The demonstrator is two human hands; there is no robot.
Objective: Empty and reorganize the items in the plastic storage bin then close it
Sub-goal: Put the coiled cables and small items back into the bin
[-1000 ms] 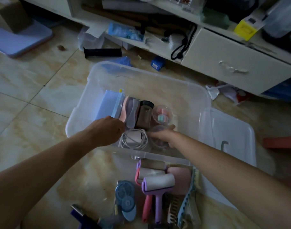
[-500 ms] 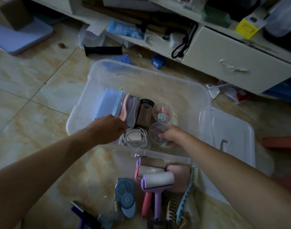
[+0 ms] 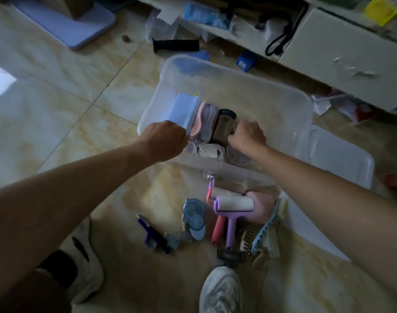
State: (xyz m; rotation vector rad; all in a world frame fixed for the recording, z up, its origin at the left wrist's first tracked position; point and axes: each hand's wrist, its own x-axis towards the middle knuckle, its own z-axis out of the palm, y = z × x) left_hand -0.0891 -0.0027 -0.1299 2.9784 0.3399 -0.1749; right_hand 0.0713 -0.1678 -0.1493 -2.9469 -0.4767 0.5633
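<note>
On the tiled floor [image 3: 57, 91] stands the clear plastic bin [image 3: 272, 93], open, its far half bare. Along its near wall, from the left, a blue zip pouch [image 3: 184, 107] stands on edge, then a pink and lilac bundle [image 3: 204, 118] pressed against it, then a dark jar [image 3: 224, 125] with a black cap. Below these lies a coiled white cable [image 3: 210, 151], and to its right a clear round tub [image 3: 238, 157], partly hidden.

The left hand [image 3: 164, 141] is at the near corner of the pouch with its fingers curled under; whether it grips the pouch cannot be told. The right hand [image 3: 247, 134], also curled, sits just beside the jar over the round tub; what it holds, if anything, is hidden.

The bin's lid [image 3: 342, 159] lies upturned to the right, touching the bin. On the floor in front of the bin: a purple tool [image 3: 152, 233], a blue tape dispenser [image 3: 194, 219], two lint rollers [image 3: 233, 204], a pink pad [image 3: 264, 206], a brush [image 3: 247, 238] and a blue comb [image 3: 266, 231].
</note>
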